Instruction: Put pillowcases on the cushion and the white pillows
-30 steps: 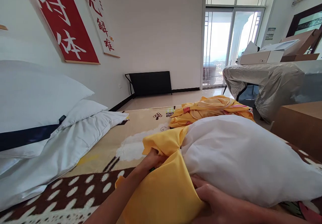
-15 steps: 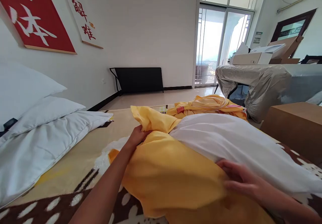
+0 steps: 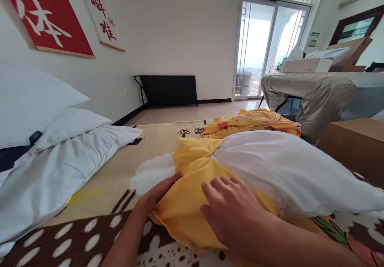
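A yellow cloth cover lies on the patterned blanket, wrapped partly round a white pillow that sticks out to the right. My left hand rests along the cover's left edge, its fingers reaching onto the fabric; its fingertips are partly lost in the folds. Over the middle of the cover is my right hand, back of the hand up, its fingers curled and bent down toward the cloth. Whether it grips any fabric is hidden beneath it.
White pillows are stacked at the left. Behind the cover lies a heap of yellow fabric. At the right stand a cardboard box and a plastic-covered table with boxes on it. The blanket spreads underneath.
My right hand has moved left from the pillow's edge to over the cover's middle. My left hand has come down from the top corner, which now lies flatter. The view has shifted slightly.
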Demonstrator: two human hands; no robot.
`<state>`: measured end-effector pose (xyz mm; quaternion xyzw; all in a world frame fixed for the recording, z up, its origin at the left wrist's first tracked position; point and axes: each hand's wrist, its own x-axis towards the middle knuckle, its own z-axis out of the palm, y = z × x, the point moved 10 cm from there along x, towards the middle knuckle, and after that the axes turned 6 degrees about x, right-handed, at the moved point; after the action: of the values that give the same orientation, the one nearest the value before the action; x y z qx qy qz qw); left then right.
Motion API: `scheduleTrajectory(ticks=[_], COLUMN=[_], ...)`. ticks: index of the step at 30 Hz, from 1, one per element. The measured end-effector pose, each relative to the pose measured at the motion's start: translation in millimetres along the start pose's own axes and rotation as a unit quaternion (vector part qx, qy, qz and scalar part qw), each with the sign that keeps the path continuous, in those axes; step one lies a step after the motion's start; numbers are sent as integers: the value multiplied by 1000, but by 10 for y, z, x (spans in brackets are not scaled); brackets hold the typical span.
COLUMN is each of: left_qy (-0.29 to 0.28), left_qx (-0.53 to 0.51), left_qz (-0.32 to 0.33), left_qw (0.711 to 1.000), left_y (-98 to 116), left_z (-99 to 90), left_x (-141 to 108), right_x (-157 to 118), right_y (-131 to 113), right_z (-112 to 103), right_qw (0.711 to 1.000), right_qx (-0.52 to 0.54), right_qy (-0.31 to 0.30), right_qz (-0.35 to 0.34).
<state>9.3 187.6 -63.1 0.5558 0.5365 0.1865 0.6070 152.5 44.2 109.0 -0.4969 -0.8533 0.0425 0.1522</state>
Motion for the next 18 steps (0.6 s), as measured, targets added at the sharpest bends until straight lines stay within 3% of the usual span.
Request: scheduleTrajectory(ticks=[2,4,7,11,14,18], left_qy=[-18,-6,12,34,60,128], left_qx=[33,55,64,86,112,185], left_qz=[12,21,43,46,20,-52], left_qw=[999,998,997,995,992,973], left_y=[-1,-1,17,8,-36,-201], left_z=[79,84,55,-50,-219,-675], left_x=[-25,-29,-10,28,15,-136], right_x=[265,473,653,687,647,641], right_y=[-176,-158,49,191,139,40], right_z=[262,564,918,1104,1134,1306], right_qw=[998,995,991,995,997,992], right_qx=[-10,-9,-23,-18,-10,-56], right_qy=[-54,-88,-77,-57,-75,-107], right_qz=[13,53,110,80,19,-29])
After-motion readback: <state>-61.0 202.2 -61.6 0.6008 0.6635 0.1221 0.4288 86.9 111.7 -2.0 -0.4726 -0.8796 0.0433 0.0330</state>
